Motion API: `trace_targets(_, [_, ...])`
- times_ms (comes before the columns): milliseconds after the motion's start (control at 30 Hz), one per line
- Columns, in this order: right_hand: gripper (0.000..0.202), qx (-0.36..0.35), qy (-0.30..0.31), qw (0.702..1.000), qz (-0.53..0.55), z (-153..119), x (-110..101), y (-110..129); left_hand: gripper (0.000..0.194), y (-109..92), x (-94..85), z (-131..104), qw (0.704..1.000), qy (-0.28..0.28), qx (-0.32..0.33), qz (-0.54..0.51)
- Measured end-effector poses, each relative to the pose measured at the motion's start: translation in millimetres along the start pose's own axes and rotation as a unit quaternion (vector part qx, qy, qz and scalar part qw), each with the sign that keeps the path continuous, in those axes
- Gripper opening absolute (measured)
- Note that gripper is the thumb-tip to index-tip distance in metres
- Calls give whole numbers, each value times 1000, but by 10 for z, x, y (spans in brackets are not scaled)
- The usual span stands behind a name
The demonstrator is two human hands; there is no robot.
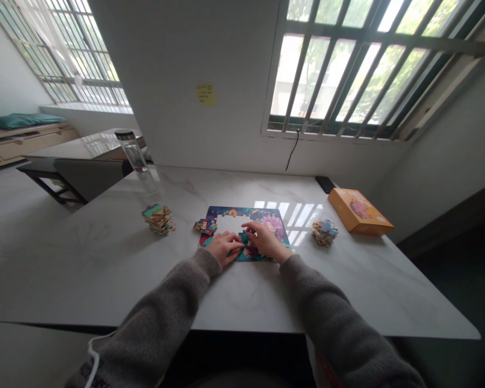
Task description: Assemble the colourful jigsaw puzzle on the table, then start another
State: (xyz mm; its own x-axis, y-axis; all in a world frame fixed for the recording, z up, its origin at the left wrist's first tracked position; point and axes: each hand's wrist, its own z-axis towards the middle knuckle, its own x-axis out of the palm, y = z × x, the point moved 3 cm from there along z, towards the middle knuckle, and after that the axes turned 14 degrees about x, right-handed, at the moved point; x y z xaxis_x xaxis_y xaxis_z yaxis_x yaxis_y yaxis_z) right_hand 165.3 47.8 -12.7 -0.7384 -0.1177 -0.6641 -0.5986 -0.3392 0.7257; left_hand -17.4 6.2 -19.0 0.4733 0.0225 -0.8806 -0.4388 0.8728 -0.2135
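A colourful jigsaw puzzle (271, 216) lies on the white table in front of me, partly put together, with a white gap in its upper middle. My left hand (225, 247) rests over its lower left part, fingers stretched and touching the pieces. From the right, my right hand (263, 240) reaches over the lower middle. Its bent thumb and fingers close around a teal puzzle piece (243, 237) at the lower rim of the gap. The fingers partly hide this piece. A few loose joined pieces (205, 226) lie at the puzzle's left edge.
One stack of puzzle pieces (158, 219) stands to the left, another stack (324, 233) to the right. Farther right are an orange box (359, 212) and a black phone (325, 184). A clear bottle (134, 152) stands at the back left. A wall (226, 140) bounds the table's far side.
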Motion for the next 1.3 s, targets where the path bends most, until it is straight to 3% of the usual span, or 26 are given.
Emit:
trace_targets(400, [25,-66,-12,993,-93,-130,-46,-59,23,-54,-21,5,999,30,10,13])
trace_targets(667, [14,-71,16,991,-116,-212,-73,-76,23,-35,7,-13,1000,20,12,-5])
trace_targets(833, [13,-58,9,988,-142,-245,-80,-71,33,25,45,-41,1000,15,5,-22])
trace_targets(1067, [35,-60,17,986,-156,-450,-149,-18,33,61,127,-53,999,37,1,34])
trace_targets(1300, [33,-66,12,981,-182,-601,-189,94,33,16,149,-41,999,35,-1,35])
